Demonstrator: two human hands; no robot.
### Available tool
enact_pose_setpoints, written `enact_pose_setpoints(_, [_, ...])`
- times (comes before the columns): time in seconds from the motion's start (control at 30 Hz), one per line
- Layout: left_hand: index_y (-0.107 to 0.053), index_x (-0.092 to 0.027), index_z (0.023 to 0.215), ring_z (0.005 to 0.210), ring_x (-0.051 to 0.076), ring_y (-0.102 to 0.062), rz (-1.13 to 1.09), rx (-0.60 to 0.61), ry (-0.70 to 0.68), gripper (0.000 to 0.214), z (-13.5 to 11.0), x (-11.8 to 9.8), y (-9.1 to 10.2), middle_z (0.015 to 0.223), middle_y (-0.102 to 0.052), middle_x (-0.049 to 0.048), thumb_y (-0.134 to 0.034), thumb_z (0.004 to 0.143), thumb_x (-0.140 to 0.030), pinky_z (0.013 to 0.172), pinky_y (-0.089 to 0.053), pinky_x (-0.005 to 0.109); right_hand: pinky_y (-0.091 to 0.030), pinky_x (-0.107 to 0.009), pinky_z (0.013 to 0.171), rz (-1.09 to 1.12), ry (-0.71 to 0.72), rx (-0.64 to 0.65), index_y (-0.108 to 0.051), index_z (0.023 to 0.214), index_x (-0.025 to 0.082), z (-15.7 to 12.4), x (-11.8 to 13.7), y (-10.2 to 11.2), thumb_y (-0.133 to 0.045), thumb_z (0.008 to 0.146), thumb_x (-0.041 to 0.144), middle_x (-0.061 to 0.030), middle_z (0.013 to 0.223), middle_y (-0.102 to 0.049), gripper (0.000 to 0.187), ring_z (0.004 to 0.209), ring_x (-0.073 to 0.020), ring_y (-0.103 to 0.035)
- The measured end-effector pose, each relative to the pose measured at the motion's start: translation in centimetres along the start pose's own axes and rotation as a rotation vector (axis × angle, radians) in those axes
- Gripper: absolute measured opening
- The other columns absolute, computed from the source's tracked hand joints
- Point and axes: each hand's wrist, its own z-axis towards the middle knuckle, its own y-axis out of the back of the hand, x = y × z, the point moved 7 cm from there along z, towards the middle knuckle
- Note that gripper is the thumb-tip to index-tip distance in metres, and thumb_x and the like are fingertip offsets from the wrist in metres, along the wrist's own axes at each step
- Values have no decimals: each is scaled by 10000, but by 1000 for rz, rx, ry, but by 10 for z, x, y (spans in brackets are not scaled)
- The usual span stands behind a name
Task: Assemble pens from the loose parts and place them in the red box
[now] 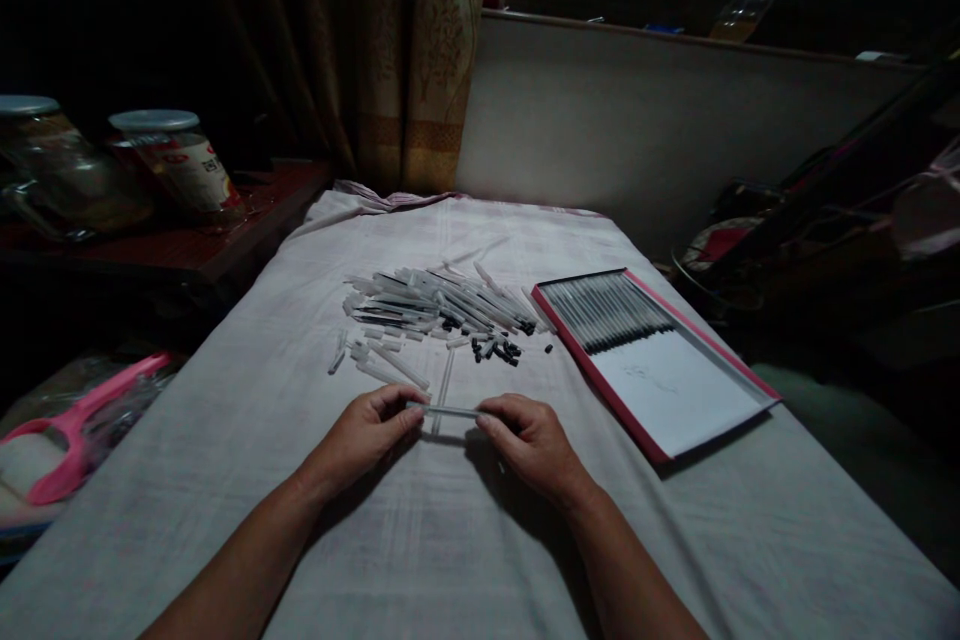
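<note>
Between my two hands a slim, clear-grey pen (452, 411) is held level above the cloth. My left hand (381, 428) pinches its left end between thumb and fingers, and my right hand (529, 435) pinches the other end. Just beyond lies a loose pile of pen parts (435, 300), clear barrels and dark refills mixed. Several small black pen caps or plugs (496, 350) lie at its near right side. To the right, a shallow box (589, 375) with red edges holds a row of pens (604, 310) in its far half; white lining shows in the near half.
A white checked cloth (360, 550) covers the table. Lidded jars (172, 160) stand on a dark wooden surface at left, above a pink-handled item (97, 410). A patterned curtain (427, 50) and a pale wall (585, 120) close off the back. Dark clutter fills the right side.
</note>
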Motion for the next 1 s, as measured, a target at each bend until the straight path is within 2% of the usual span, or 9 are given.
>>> enact_pose_setpoints(0.37, [-656,-142,880,367,51,-388,88,-49,68,441,0,3,7,522,-561,-37,-770,627,-484,342,-252,154,-458,-233,629,-28,10,76,-755,794,200,1,2,-12,-566,876,212,-20,703,-708,207,654,-144,-641])
enact_pose_setpoints(0.6, [-642,-147,866,359,61,-432,68,-69,64,446,3,2,6,558,-609,-18,-792,613,-482,325,-319,159,-465,-236,633,-48,8,28,-731,770,205,1,3,-13,-550,875,215,-12,691,-704,209,657,-149,-646])
enact_pose_setpoints(0.67, [-631,-159,902,362,64,-447,43,-90,51,452,3,1,6,577,-615,-23,-791,624,-478,316,-333,157,-478,-243,641,-66,-5,15,-727,799,202,1,5,-14,-539,869,216,-18,715,-714,202,672,-157,-659])
enact_pose_setpoints(0.73, [-612,-181,1028,404,84,-503,6,-118,26,508,2,-3,7,642,-639,-15,-783,646,-467,311,-358,155,-489,-254,651,-114,4,-5,-724,843,196,2,11,-10,-532,863,214,-30,751,-721,194,694,-167,-667])
enact_pose_setpoints(0.8, [-540,-216,1207,476,109,-571,-35,-143,-3,617,1,-7,10,762,-673,10,-758,686,-465,313,-388,158,-494,-265,655,-175,49,-83,-723,870,194,5,18,7,-531,860,226,-43,773,-716,195,703,-172,-661])
enact_pose_setpoints(0.87, [-469,-239,1304,510,113,-595,-63,-173,-37,683,1,-10,16,858,-681,28,-727,719,-478,319,-412,165,-504,-278,675,-209,98,-237,-730,871,200,9,20,42,-539,862,267,-57,793,-711,203,719,-177,-654])
enact_pose_setpoints(0.93, [-474,-230,1302,494,99,-579,-64,-236,-97,676,2,-13,26,864,-666,20,-712,726,-492,326,-420,168,-520,-307,746,-214,98,-422,-746,863,205,14,9,92,-575,844,331,-71,835,-721,213,791,-200,-662])
enact_pose_setpoints(1.0, [-509,-210,1265,459,84,-541,-43,-331,-172,659,3,-17,37,809,-639,-3,-717,712,-503,321,-407,164,-524,-337,793,-244,-32,-606,-765,867,189,18,-19,150,-610,803,388,-83,873,-736,260,847,-233,-673])
